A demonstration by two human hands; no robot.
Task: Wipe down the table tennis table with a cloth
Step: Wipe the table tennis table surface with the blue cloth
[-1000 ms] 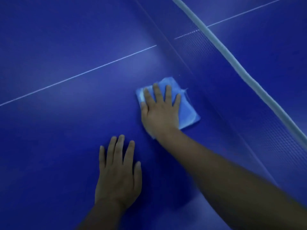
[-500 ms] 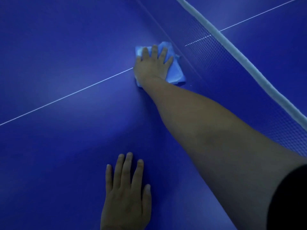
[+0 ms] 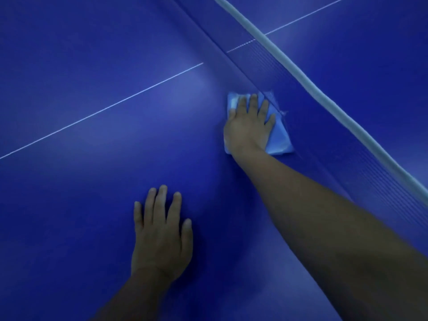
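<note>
Right hand: the right hand (image 3: 249,126) presses flat, fingers straight and spread, on the folded light-blue cloth (image 3: 279,137).
Cloth: on the dark-blue table tennis table (image 3: 92,54), touching the foot of the white-topped blue mesh net (image 3: 324,117).
Left hand: the left hand (image 3: 162,237) rests nearer, palm flat on the table, holding nothing.

A single head-worn view looks steeply down and forward over the blue counter (image 3: 92,205) from close above. The net (image 3: 301,89) crosses the far right on a slant, and both forearms reach in from the near edge.
</note>
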